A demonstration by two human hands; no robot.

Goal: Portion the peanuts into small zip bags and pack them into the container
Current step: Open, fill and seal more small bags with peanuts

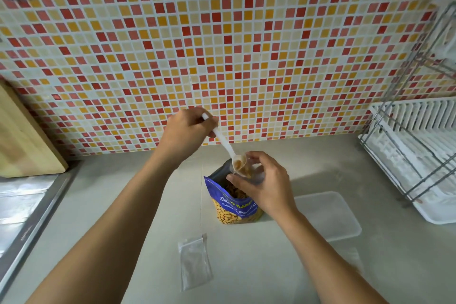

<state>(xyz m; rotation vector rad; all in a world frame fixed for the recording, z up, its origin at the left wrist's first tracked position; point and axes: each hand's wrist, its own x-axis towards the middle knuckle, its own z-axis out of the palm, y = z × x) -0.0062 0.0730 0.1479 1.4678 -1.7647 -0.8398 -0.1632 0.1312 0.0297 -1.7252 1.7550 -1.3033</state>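
Left hand (pixel 187 131) grips thin white plastic spoon (pixel 223 142), its bowl loaded with peanuts (pixel 238 164). Right hand (pixel 264 185) pinches small clear zip bag (pixel 249 171) at its mouth, above the open blue foil peanut pouch (pixel 234 207). Bag likely light, limp, slippery: hold by the rim.

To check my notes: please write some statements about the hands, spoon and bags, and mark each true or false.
1. The left hand grips a white spoon. True.
2. The spoon is empty. False: it carries peanuts.
3. The right hand holds a small zip bag above the blue peanut bag. True.
4. The clear container stands left of the peanut bag. False: it stands on its right.
5. A spare zip bag lies flat on the counter. True.
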